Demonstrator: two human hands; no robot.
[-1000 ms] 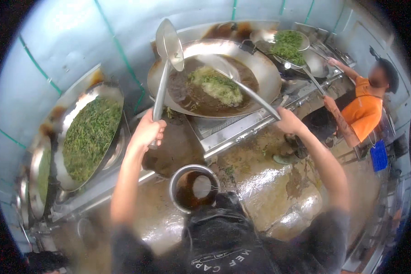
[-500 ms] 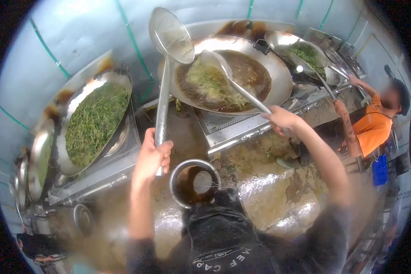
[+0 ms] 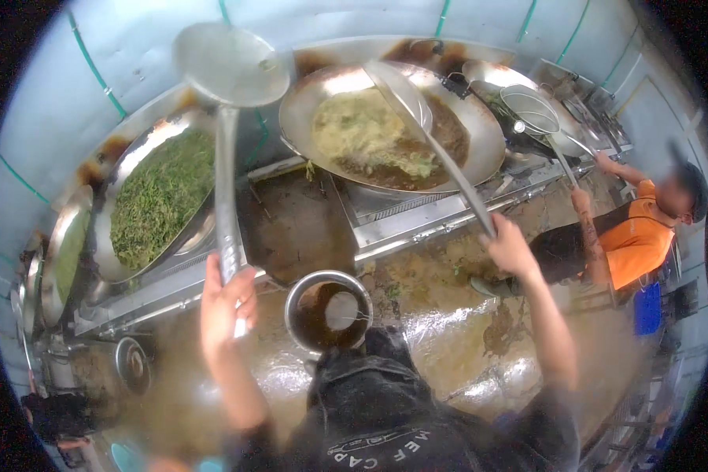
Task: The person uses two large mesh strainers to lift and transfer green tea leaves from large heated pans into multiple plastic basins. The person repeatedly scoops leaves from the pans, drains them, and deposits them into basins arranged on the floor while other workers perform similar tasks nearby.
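Note:
My left hand (image 3: 230, 303) is closed round the handle of a long-handled strainer (image 3: 230, 69). Its wide round head is raised over the gap between two woks, with a few green bits on it. In my right hand (image 3: 513, 250) is the handle of a long-handled ladle (image 3: 458, 175), its head tilted on edge over the large middle wok (image 3: 297, 118). I cannot tell what the ladle holds. Pale foam (image 3: 354, 126) covers much of the brown oil in that wok, and green leaves (image 3: 418, 165) show near its front edge.
A wok of green leaves (image 3: 161, 197) stands at the left. A metal pot of dark liquid (image 3: 293, 315) is in front of me. To the right, a person in an orange shirt (image 3: 641, 245) holds a mesh strainer (image 3: 531, 108) by another wok (image 3: 488, 72). The floor (image 3: 440, 315) looks wet.
The strainer in my left hand has swung left, away from the middle wok. My right hand has moved right and lower, and the ladle's head has tipped up. Foam has spread over the oil.

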